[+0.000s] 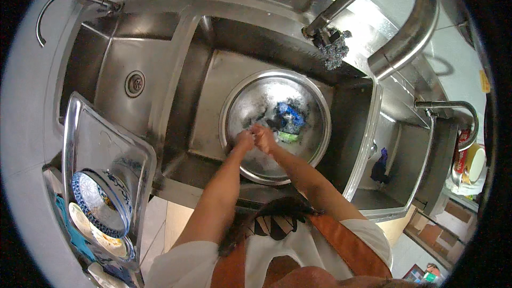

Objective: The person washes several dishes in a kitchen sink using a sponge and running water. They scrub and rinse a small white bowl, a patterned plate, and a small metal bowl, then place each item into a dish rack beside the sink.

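A round steel basin stands in the middle compartment of a stainless steel sink. Both my hands are over the basin, close together and seemingly touching. My left hand has its fingers curled; what it grips, if anything, is hidden. Beside it my right hand is also curled, near some dark wet material whose kind is unclear. Just right of my hands lie a crumpled blue item and a light green item, with dark matter around them; they look like cloth or sponge, but this cannot be settled.
A large curved faucet rises at upper right, a steel wool scourer at its base. Patterned bowls sit in a metal tray at lower left. The right sink compartment holds a dark purple item. Smaller faucets stand at both sides.
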`<state>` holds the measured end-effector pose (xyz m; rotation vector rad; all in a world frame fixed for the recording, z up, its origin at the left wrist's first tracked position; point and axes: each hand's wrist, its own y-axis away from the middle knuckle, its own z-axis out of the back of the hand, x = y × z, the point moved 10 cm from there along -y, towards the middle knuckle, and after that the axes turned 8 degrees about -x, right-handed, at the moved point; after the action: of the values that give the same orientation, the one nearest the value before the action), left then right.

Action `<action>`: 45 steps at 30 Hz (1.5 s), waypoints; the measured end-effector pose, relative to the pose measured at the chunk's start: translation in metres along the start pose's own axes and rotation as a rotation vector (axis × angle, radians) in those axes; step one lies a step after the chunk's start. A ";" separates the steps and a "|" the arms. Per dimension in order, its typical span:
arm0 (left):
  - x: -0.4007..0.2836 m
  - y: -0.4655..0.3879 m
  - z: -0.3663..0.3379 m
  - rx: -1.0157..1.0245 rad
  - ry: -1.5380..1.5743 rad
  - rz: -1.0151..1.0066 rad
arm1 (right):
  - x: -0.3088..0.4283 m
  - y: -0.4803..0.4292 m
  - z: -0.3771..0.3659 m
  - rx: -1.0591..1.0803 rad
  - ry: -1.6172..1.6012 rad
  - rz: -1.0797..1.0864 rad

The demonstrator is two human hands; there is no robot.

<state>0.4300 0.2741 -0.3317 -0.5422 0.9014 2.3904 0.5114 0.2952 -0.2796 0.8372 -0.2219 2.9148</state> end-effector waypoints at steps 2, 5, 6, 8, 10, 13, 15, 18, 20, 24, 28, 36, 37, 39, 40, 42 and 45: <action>-0.011 0.002 0.006 -0.019 -0.108 -0.077 | -0.008 0.007 -0.024 0.325 0.108 -0.144; 0.018 0.005 0.013 -0.142 0.215 0.267 | -0.012 0.009 -0.015 0.363 0.137 -0.278; 0.018 0.006 0.018 -0.205 0.196 0.272 | -0.005 0.007 -0.013 0.380 0.037 -0.235; 0.019 0.009 0.019 -0.251 0.188 0.287 | 0.001 0.001 0.004 0.279 -0.061 -0.160; 0.014 0.010 0.024 -0.270 0.168 0.270 | -0.001 -0.007 0.027 0.159 0.146 -0.052; 0.013 0.018 0.047 -0.408 0.144 0.315 | 0.000 -0.017 0.082 -0.248 0.440 0.036; 0.010 0.022 0.059 -0.437 0.196 0.320 | -0.033 -0.013 0.060 0.128 0.326 -0.235; -0.017 0.024 0.076 -0.418 -0.016 0.152 | -0.045 0.007 0.046 0.351 -0.219 -0.635; -0.034 0.029 0.083 -0.417 -0.127 0.064 | -0.037 -0.004 0.073 -0.018 -0.710 -0.707; -0.055 0.035 0.089 -0.465 -0.218 -0.028 | -0.013 -0.018 0.116 -0.467 -0.705 -0.419; -0.042 0.026 0.075 -0.449 -0.098 0.044 | 0.022 -0.026 0.041 0.053 -0.264 -0.106; -0.015 0.014 0.067 -0.549 0.072 0.165 | -0.007 -0.010 0.018 0.127 -0.347 -0.340; -0.021 0.017 0.074 -0.603 0.087 0.118 | 0.000 -0.011 0.022 0.151 -0.308 -0.294; -0.025 0.020 0.077 -0.592 0.125 0.096 | -0.017 -0.003 0.034 0.169 -0.010 -0.502; -0.025 0.019 0.078 -0.558 0.153 0.116 | -0.020 -0.001 0.038 0.151 0.017 -0.577; -0.034 0.025 0.090 -0.613 0.135 0.040 | -0.014 -0.004 0.034 0.165 -0.039 -0.576; -0.028 0.021 0.078 -0.418 0.183 0.119 | 0.009 -0.020 0.025 0.112 -0.191 -0.292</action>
<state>0.4257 0.3051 -0.2526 -0.8986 0.5122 2.6872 0.5193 0.3109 -0.2511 1.0665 0.0484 2.5968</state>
